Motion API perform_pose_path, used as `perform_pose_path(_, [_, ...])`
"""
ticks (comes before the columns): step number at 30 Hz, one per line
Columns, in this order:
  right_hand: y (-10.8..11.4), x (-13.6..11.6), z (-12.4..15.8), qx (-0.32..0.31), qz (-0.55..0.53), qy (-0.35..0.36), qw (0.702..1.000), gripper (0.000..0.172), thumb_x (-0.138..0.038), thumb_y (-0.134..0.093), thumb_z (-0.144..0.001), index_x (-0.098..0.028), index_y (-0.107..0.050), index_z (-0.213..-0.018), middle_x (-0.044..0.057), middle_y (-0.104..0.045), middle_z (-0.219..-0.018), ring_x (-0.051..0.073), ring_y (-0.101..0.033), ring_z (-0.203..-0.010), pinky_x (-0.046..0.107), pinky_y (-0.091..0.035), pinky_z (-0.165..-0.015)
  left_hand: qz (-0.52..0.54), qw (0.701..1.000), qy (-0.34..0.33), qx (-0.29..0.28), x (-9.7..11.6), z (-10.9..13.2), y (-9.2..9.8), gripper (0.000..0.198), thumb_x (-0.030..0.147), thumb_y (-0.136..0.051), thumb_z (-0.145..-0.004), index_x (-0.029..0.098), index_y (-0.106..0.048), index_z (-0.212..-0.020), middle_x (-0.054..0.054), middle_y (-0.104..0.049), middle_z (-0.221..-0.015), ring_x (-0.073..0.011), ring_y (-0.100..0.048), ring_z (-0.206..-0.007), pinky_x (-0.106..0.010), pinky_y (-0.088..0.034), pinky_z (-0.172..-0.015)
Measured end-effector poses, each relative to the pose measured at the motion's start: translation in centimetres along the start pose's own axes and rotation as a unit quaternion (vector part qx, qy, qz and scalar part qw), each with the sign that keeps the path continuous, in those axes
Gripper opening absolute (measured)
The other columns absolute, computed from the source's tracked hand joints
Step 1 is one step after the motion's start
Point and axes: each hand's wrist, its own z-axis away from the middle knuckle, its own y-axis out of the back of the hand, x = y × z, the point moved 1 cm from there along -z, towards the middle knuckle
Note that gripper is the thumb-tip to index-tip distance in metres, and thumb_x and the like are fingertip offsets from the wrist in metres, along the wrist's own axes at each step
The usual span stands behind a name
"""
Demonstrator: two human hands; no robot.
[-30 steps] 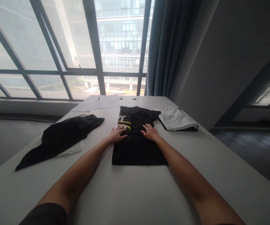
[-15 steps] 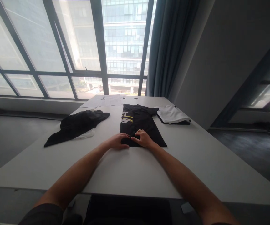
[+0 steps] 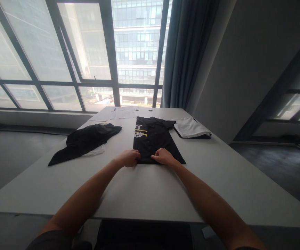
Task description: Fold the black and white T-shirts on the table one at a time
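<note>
A black T-shirt with yellow and white print (image 3: 153, 139) lies folded lengthwise in the middle of the white table (image 3: 150, 194). My left hand (image 3: 127, 158) is closed in a pinch on the shirt's near hem at its left corner. My right hand (image 3: 164, 157) is closed on the same hem a little to the right. Both forearms reach forward over the table.
A crumpled black garment over something white (image 3: 84, 140) lies to the left. A folded white garment on a dark one (image 3: 193, 128) sits at the right. Papers (image 3: 118, 113) lie at the far end by the window. A blue curtain (image 3: 183, 52) hangs behind.
My hands slid from the shirt's middle back to its near hem and closed on it. The camera pulled back from the table.
</note>
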Motion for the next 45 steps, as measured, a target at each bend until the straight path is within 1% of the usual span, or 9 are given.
perform_pose_path(7, [3.6,5.1,0.3,-0.085,0.025,0.107,0.990,0.034,-0.036,-0.081,-0.070,-0.020,-0.076,-0.101,0.006,-0.071,-0.109,0.018,-0.066,-0.093,0.021,-0.047,-0.076,0.048,0.998,-0.044,-0.009,-0.9,0.0,-0.1,0.034,0.006,-0.058,-0.075,0.019,-0.074,-0.101,-0.004,-0.070,-0.104,-0.0175,-0.066,-0.087,-0.023,-0.051,-0.076])
perform_pose_path(11, [5.5,8.4,0.8,-0.122,0.057,0.047,0.990,0.046,-0.021,-0.085,-0.058,-0.018,-0.075,-0.103,0.008,-0.067,-0.117,0.020,-0.064,-0.096,0.021,-0.048,-0.074,0.048,0.998,-0.037,-0.008,-1.1,-0.3,-0.3,0.032,0.004,-0.059,-0.071,0.018,-0.074,-0.096,-0.004,-0.070,-0.100,-0.0174,-0.065,-0.086,-0.023,-0.050,-0.077])
perform_pose_path(18, [5.4,7.0,1.3,-0.150,0.046,-0.013,0.987,0.023,-0.006,-0.068,-0.063,-0.016,-0.075,-0.082,0.001,-0.068,-0.071,0.014,-0.061,-0.065,0.021,-0.041,-0.056,0.079,0.996,0.006,-0.028,-1.5,-0.2,0.0,0.021,0.008,-0.062,-0.068,0.018,-0.076,-0.080,-0.002,-0.070,-0.086,-0.0148,-0.063,-0.075,-0.021,-0.048,-0.066])
perform_pose_path(23, [5.2,7.3,1.7,-0.236,-0.063,-0.047,0.969,0.014,-0.013,-0.083,-0.051,-0.016,-0.071,-0.058,0.001,-0.063,-0.055,0.016,-0.060,-0.056,0.024,-0.044,-0.057,0.164,0.978,0.051,-0.116,-1.2,0.5,0.2,0.022,0.011,-0.064,-0.065,0.018,-0.078,-0.080,0.002,-0.070,-0.074,-0.0137,-0.061,-0.066,-0.020,-0.043,-0.056])
perform_pose_path(27, [5.9,9.2,0.1,-0.305,-0.148,-0.061,0.939,0.028,-0.038,-0.087,-0.061,-0.015,-0.074,-0.070,0.006,-0.070,-0.068,0.015,-0.064,-0.060,0.022,-0.047,-0.056,0.221,0.948,0.065,-0.218,-1.3,0.8,0.3,0.023,0.013,-0.069,-0.064,0.020,-0.079,-0.083,0.003,-0.070,-0.070,-0.0140,-0.061,-0.064,-0.021,-0.045,-0.057])
perform_pose_path(31, [6.9,11.8,-5.4,-0.117,-0.252,-0.117,0.953,0.042,-0.051,-0.077,-0.077,-0.012,-0.073,-0.093,0.015,-0.074,-0.094,0.017,-0.069,-0.072,0.022,-0.053,-0.057,0.334,0.908,0.030,-0.250,-3.1,-0.5,0.1,0.024,0.033,-0.077,-0.073,0.018,-0.078,-0.091,0.000,-0.071,-0.074,-0.0143,-0.062,-0.066,-0.023,-0.049,-0.060])
perform_pose_path(34, [7.0,13.3,-10.8,0.075,-0.352,-0.197,0.912,0.043,-0.045,-0.069,-0.088,-0.010,-0.067,-0.112,0.019,-0.069,-0.117,0.018,-0.071,-0.082,0.023,-0.057,-0.064,0.343,0.937,0.053,-0.041,-5.4,-3.2,-0.8,0.039,0.051,-0.061,-0.089,0.016,-0.076,-0.098,-0.003,-0.071,-0.078,-0.0159,-0.063,-0.071,-0.027,-0.052,-0.067])
perform_pose_path(38, [6.2,13.9,-17.1,0.166,-0.388,-0.227,0.878,0.043,-0.037,-0.062,-0.093,-0.013,-0.061,-0.129,0.014,-0.066,-0.130,0.018,-0.069,-0.105,0.020,-0.056,-0.073,0.204,0.955,0.088,0.198,-8.4,-7.4,-2.4,0.031,0.040,-0.055,-0.096,0.017,-0.074,-0.105,-0.008,-0.072,-0.107,-0.0218,-0.065,-0.102,-0.035,-0.051,-0.094])
perform_pose_path(45, [6.1,15.1,-23.2,0.220,-0.352,-0.247,0.876,0.041,-0.033,-0.066,-0.087,-0.006,-0.070,-0.117,0.018,-0.070,-0.121,0.026,-0.068,-0.109,0.027,-0.055,-0.082,0.124,0.972,0.106,0.167,-12.0,-11.9,-4.0,0.038,0.044,-0.059,-0.094,0.027,-0.068,-0.126,-0.004,-0.057,-0.144,-0.0249,-0.048,-0.137,-0.042,-0.037,-0.116])
